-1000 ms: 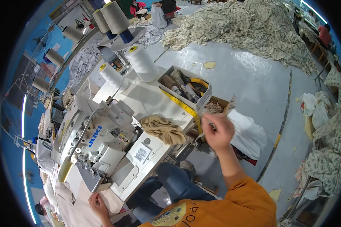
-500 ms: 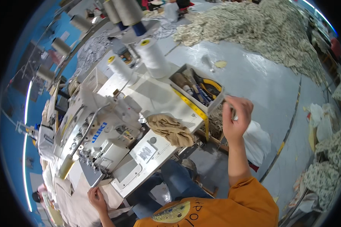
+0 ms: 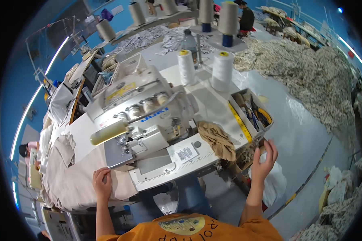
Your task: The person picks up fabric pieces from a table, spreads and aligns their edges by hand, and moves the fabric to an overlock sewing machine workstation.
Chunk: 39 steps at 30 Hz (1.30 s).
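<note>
My left hand (image 3: 102, 181) rests on beige fabric (image 3: 74, 178) at the front left of the white sewing machine table (image 3: 157, 175). Its fingers are curled close to the thumb; whether cloth is pinched between them is hidden. Just beyond it is the metal plate (image 3: 117, 152) of an overlock sewing machine (image 3: 153, 116). My right hand (image 3: 264, 162) hangs off the table's right end, empty, fingers spread. It is near a box of tools (image 3: 256, 134) and a yellow measuring tape (image 3: 240, 121). A crumpled brown cloth (image 3: 216, 140) lies between machine and box.
Two white thread cones (image 3: 222, 72) stand behind the machine, with grey cones (image 3: 228, 18) on a stand above. A white bag (image 3: 275, 182) sits below my right hand. Patterned fabric (image 3: 301, 76) is heaped on the floor at the far right. Another person (image 3: 246, 18) sits at the back.
My view has swung so the machine sits more level and central. My right hand has lowered from beside the tool box, its fingers spreading. My left hand stays at the fabric.
</note>
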{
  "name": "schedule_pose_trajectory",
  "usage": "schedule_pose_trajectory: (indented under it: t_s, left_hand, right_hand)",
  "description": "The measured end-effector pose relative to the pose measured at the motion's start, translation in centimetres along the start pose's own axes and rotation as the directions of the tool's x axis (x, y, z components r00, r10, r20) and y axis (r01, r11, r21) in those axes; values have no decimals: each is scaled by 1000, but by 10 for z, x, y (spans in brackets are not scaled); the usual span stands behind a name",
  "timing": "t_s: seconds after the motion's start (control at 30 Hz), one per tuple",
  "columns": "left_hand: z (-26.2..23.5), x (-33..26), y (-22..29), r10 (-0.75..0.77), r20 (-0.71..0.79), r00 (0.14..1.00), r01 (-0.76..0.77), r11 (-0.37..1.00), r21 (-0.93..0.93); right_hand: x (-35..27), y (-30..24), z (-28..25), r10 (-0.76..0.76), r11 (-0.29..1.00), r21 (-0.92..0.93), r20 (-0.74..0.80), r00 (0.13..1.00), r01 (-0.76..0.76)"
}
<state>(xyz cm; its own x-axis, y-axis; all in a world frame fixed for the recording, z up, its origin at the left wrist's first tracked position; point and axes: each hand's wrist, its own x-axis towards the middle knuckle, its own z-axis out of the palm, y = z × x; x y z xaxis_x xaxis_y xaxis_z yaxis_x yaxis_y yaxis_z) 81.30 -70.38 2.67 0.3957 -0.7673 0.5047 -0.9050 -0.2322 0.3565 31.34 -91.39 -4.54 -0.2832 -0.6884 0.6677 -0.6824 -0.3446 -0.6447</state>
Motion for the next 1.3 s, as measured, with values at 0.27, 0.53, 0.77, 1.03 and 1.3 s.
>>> schedule_pose_trajectory:
  t_s: [0.27, 0.53, 0.77, 1.03, 1.3]
  left_hand:
    - [-18, -19, -30, 43, -40, 998, -42, 999, 12]
    - [-19, -16, -33, 42, -55, 998, -48, 993, -105]
    - [2, -27, -60, 88, -52, 995, -95, 983, -159]
    - [-196, -99, -2, -22, -735, 677, -543, 660, -519]
    - [-398, -203, 33, 651, -653, 386, -827, 558, 68]
  right_hand:
    - [-52, -40, 17, -110, 990, 97, 117, 987, 99]
    - [-96, -116, 43, -330, 919, 283, 164, 930, 276]
    - [-173, -254, 56, -719, 658, 626, 356, 598, 419]
    - [-209, -340, 81, -923, 366, 836, 271, 272, 409]
    - [-220, -368, 83, -912, 389, 849, 301, 279, 358]
